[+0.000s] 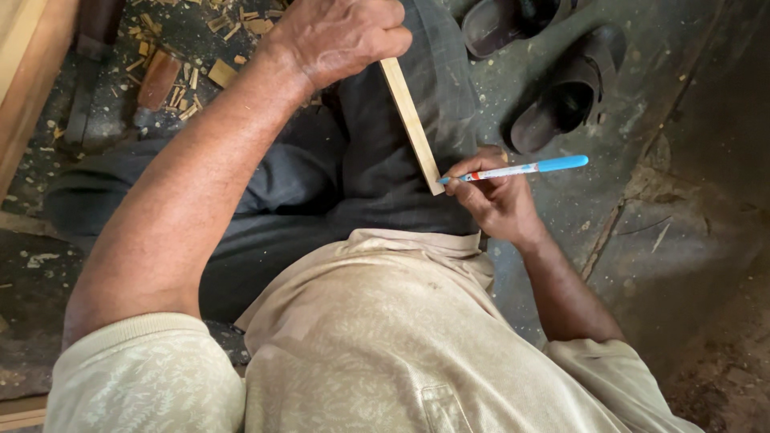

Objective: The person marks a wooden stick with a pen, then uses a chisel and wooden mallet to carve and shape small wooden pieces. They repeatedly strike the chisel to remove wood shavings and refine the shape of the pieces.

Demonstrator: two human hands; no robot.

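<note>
I see my left hand clamped on the top of a thin wooden strip slanting across my lap; my right hand pinches a blue pen, its tip at the strip's lower end.

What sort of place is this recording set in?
Probably a small woodworking shop, worked sitting on the floor: wood offcuts litter the dirty ground, the left hand holds a thin wooden strip, and the right hand holds a pen.
</note>
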